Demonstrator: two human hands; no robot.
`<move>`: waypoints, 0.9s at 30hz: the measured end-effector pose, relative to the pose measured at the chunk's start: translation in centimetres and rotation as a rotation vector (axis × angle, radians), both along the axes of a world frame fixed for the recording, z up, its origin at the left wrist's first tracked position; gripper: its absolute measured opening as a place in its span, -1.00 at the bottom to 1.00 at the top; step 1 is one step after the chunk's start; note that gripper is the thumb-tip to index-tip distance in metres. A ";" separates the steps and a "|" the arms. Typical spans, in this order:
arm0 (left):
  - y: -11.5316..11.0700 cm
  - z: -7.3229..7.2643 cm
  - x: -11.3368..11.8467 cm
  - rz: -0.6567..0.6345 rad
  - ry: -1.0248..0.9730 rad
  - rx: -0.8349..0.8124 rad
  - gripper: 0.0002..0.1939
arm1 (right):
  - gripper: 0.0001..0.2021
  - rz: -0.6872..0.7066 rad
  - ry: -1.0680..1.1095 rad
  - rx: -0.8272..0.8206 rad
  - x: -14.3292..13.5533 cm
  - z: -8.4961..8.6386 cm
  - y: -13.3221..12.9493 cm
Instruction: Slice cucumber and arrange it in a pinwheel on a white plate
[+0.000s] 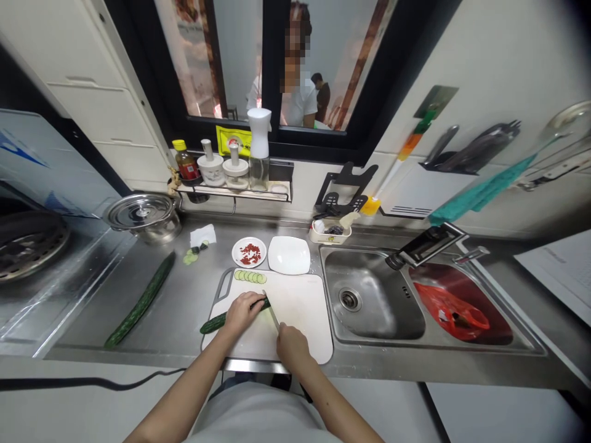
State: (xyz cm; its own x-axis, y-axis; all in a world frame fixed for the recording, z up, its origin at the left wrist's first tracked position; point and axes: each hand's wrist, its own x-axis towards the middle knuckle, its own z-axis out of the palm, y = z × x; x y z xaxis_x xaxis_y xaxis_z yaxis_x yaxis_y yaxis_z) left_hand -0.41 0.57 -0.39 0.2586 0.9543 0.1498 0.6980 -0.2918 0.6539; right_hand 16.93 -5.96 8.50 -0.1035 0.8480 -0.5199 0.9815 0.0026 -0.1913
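Observation:
On the white cutting board (300, 314) lies a dark green cucumber (215, 323), slanting up to the right. My left hand (244, 312) is closed over it near its right end. In my right hand (293, 346) is the handle of a knife (273, 315), whose blade stands at the cucumber's cut end, close to my left fingertips. A row of thin cucumber slices (250, 277) rests along the board's top left. Just beyond the board are a small plate of chopped red pieces (250, 253) and a white square plate (289, 255).
Left of the board lies a whole cucumber (142, 301), with cucumber scraps (190, 256) and a lidded pot (148, 216) behind. A double sink (373, 295) with a red bag (450, 311) adjoins the board's right. Condiments stand on a wall shelf (240, 192).

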 end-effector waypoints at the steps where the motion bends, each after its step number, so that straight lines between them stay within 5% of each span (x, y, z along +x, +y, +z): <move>1: 0.0 0.0 0.0 -0.001 0.000 -0.001 -0.75 | -0.67 -0.002 -0.001 0.001 0.0 0.0 0.1; 27: -0.2 0.6 0.2 0.006 -0.012 0.004 -0.75 | -0.66 0.017 -0.024 0.077 -0.4 -2.4 0.4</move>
